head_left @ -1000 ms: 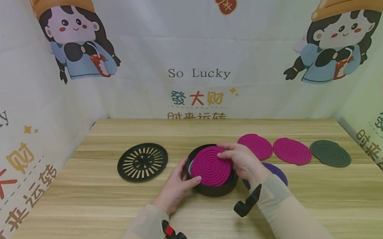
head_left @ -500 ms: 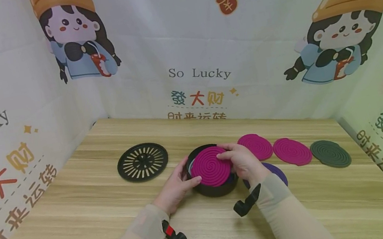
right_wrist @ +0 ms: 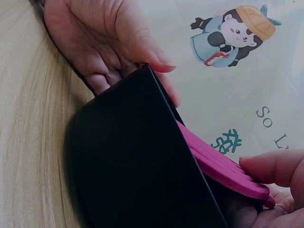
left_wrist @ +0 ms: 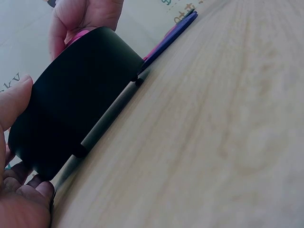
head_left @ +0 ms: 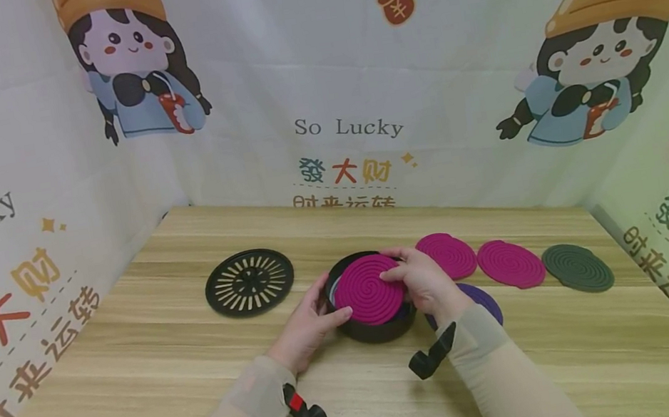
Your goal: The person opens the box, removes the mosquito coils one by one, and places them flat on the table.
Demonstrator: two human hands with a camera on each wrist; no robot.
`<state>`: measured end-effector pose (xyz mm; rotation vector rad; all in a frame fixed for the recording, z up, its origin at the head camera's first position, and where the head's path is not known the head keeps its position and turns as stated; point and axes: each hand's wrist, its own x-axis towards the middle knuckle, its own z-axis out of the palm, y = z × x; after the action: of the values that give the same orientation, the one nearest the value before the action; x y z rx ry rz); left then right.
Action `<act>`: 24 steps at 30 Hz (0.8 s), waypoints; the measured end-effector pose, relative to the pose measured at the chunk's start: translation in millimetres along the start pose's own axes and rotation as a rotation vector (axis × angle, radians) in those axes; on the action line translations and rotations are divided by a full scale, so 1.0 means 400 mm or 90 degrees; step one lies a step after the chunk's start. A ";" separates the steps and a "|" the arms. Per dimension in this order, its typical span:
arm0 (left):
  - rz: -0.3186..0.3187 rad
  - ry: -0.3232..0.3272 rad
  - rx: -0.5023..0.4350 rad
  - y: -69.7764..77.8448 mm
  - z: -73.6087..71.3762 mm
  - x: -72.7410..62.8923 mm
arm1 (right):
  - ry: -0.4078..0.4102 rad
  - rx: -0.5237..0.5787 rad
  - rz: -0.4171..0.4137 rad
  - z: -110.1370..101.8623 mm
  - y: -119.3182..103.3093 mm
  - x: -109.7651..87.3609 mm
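Observation:
A magenta mosquito coil point(head_left: 368, 291) lies tilted in the mouth of a round black mosquito coil box point(head_left: 374, 334) on the table. My left hand point(head_left: 308, 324) grips the box by its left side, thumb at the rim and fingers on the outer wall. Between thumb and fingers, my right hand point(head_left: 426, 283) pinches the coil's right edge. The right wrist view shows that edge of the coil point(right_wrist: 223, 168) raised above the box rim. Most of the box's inside is hidden under the coil.
A black slotted lid point(head_left: 249, 283) lies left of the box. To the right are two magenta coils, one at the back point(head_left: 445, 257) and another beside it point(head_left: 510, 264), then a dark green coil point(head_left: 578, 268). A purple coil point(head_left: 481, 302) is partly hidden by my right wrist.

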<state>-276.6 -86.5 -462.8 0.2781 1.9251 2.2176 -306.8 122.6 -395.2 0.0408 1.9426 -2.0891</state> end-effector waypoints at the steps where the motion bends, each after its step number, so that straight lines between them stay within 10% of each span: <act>1: 0.000 0.000 0.000 -0.001 0.000 0.000 | 0.001 0.000 -0.003 -0.001 0.000 0.000; 24: 0.004 -0.002 -0.003 0.002 0.003 0.002 | 0.003 0.012 -0.019 -0.008 0.002 -0.001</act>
<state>-277.0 -85.2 -461.6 0.2860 1.9193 2.2250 -306.8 125.8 -396.3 0.0204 1.9374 -2.1275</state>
